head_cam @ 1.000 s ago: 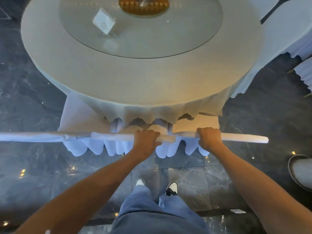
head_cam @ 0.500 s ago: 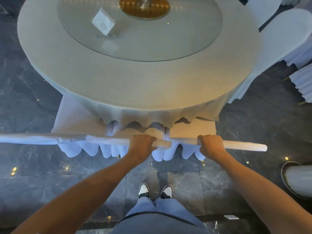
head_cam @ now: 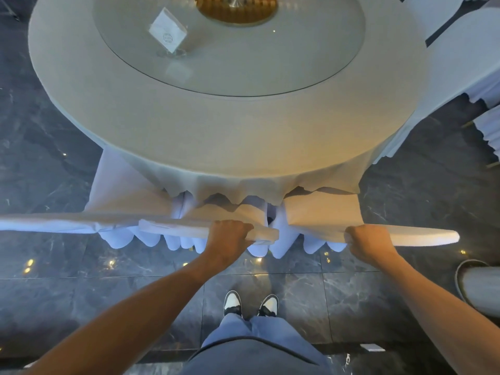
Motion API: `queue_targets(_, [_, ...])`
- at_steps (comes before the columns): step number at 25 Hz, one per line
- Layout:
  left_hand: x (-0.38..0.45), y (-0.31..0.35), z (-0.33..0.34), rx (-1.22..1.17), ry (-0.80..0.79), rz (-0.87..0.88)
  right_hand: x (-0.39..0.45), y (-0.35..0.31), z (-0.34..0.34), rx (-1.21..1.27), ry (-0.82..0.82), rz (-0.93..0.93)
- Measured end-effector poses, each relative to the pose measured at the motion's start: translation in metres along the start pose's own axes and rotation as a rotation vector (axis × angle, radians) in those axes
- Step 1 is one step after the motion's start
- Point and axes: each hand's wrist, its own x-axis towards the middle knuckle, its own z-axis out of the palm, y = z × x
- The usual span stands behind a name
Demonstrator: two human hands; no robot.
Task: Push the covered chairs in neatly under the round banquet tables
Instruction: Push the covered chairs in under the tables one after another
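Observation:
A round banquet table [head_cam: 189, 136] with a beige cloth fills the upper view. Three white-covered chairs stand side by side at its near edge, seats partly under the cloth's hem. My left hand [head_cam: 230, 239] is shut on the top of the middle chair back [head_cam: 176, 228]. My right hand [head_cam: 369, 243] is shut on the top of the right chair back [head_cam: 422, 236]. The left chair back [head_cam: 67, 221] overlaps the middle one and runs off the left edge, untouched.
A glass turntable [head_cam: 270, 63] with a card stand [head_cam: 167, 33] lies on the table. More covered chairs [head_cam: 460, 63] crowd the table's right side. A round grey object [head_cam: 479, 288] stands on the dark marble floor at the lower right. My shoes [head_cam: 250, 305] are behind the chairs.
Both hands keep their grip on the two chair backs, which sit slightly lower in view. My feet have come together side by side. The table looks a little nearer.

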Motion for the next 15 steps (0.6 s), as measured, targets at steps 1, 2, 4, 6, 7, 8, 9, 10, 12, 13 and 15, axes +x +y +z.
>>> queue_targets(1, [0.002, 0.001, -0.001, -0.002, 0.005, 0.002, 0.001, -0.002, -0.001, 0.004, 0.008, -0.011])
queue_targets(2, [0.003, 0.001, 0.0, -0.002, -0.002, 0.008, 0.001, -0.009, -0.004, 0.019, 0.008, -0.017])
queue_targets(4, [0.004, 0.006, 0.0, 0.0, -0.018, 0.01, -0.002, -0.029, -0.01, 0.056, 0.008, -0.035])
queue_targets(6, [0.007, 0.008, -0.003, 0.008, -0.024, 0.002, -0.002, -0.048, -0.012, 0.072, 0.019, -0.079])
queue_targets(7, [0.008, 0.007, -0.004, 0.007, -0.039, 0.0, -0.005, -0.054, -0.014, 0.078, 0.004, -0.077])
queue_targets(8, [0.008, 0.009, -0.004, 0.011, -0.042, -0.009, -0.007, -0.056, -0.017, 0.068, -0.009, -0.069])
queue_targets(9, [0.007, 0.01, -0.004, 0.019, -0.042, -0.025, -0.007, -0.054, -0.021, 0.05, -0.009, -0.065])
queue_targets(10, [0.007, 0.01, -0.005, 0.03, -0.06, -0.03, -0.008, -0.052, -0.024, 0.052, -0.02, -0.051])
queue_targets(12, [0.007, 0.012, -0.005, 0.03, -0.082, -0.052, -0.012, -0.051, -0.03, 0.071, -0.045, -0.049])
queue_targets(13, [0.006, 0.013, -0.004, 0.037, -0.075, -0.062, -0.014, -0.054, -0.028, 0.064, -0.042, -0.064])
queue_targets(15, [0.006, 0.015, -0.004, 0.05, -0.079, -0.069, -0.018, -0.057, -0.025, 0.06, -0.035, -0.081])
